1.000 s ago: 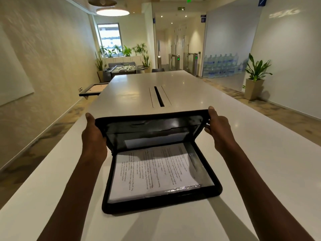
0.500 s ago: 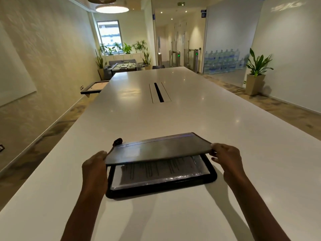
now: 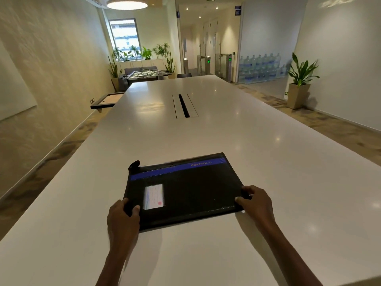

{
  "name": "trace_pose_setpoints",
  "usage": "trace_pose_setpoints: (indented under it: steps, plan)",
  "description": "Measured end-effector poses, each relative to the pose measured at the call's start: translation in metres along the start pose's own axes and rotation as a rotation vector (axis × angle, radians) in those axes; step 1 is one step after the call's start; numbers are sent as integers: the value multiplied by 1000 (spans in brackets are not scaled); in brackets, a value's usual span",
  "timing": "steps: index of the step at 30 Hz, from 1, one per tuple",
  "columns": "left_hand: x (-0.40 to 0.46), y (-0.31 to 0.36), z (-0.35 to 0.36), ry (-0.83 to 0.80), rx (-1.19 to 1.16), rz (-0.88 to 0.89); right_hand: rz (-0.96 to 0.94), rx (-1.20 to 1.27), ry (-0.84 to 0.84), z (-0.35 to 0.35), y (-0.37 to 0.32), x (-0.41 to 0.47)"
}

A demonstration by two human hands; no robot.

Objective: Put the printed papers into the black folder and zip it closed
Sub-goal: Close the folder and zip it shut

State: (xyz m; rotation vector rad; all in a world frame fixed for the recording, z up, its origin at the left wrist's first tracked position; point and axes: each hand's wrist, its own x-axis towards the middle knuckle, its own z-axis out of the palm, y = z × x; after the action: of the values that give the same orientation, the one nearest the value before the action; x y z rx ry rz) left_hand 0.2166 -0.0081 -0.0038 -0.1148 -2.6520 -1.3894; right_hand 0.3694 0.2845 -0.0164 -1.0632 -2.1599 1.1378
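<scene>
Black folder (image 3: 185,188) lies flat and closed on the white table (image 3: 226,131), nearer you than the table's cable slot (image 3: 184,105), blue "PORTFOLIO" stripe (image 3: 175,169) along its far edge, a clear card pocket (image 3: 154,196) on the cover near your left hand (image 3: 123,218), and a black zipper tab (image 3: 134,164) poking out at its far left corner. Your left hand curls over the folder's near left corner, fingers on the cover, gripping it. Your right hand (image 3: 254,203) does the same at the near right corner, fingers bent onto the edge; papers can't be seen.
</scene>
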Motion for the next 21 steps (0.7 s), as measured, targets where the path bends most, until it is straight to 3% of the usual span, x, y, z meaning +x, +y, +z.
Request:
trace_pose_setpoints:
  steps: [5, 10, 17, 21]
  plan:
    - [0, -3, 1, -4, 101, -16, -6, -203, -16, 2, -2, 0]
    - [0, -2, -2, -1, 135, -105, 16, -246, -56, 1, -3, 3]
    - [0, -2, -1, 34, -69, -215, 33, -213, -42, 3, -5, -3]
    - [3, -2, 1, 38, -177, -283, 129, 9, 43, 2, -8, -11]
